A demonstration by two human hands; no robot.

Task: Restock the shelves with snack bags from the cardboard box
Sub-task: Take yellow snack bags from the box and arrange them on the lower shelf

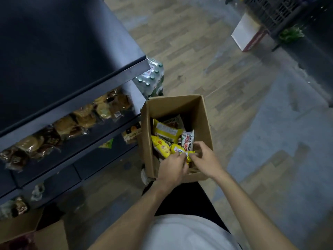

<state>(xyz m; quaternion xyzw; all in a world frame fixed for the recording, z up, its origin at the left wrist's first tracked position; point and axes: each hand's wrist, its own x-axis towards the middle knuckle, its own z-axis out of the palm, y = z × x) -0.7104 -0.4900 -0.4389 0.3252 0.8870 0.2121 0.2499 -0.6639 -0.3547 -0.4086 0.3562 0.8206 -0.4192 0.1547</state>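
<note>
Open cardboard box (pixel 201 121) stands on the floor (pixel 198 56), just beside the end of the dark shelves (pixel 75 98). Inside lie several snack bags: a yellow bag (pixel 166 131) near the middle, a second yellow bag (pixel 161 146) against the left wall, a white bag with red print (pixel 188 139) upright toward the right, and a pale bag (pixel 175 121) at the back.

Both hands are inside the box at its near end. The left hand (pixel 172 168) and the right hand (pixel 205 159) meet over a small yellow bag (pixel 182 150). Left grip: fingers curled onto the near edge of that bag, pinching it. Right grip: fingers curled beside the same bag at its right end; whether they hold it cannot be told. The bag lies between the two hands, still within the box walls.

The upper shelf carries a row of wrapped brown pastries (pixel 72 125). A shrink-wrapped pack of bottles (pixel 153 78) stands behind the box. A white carton (pixel 246 33) sits on the floor well apart, at upper right.
</note>
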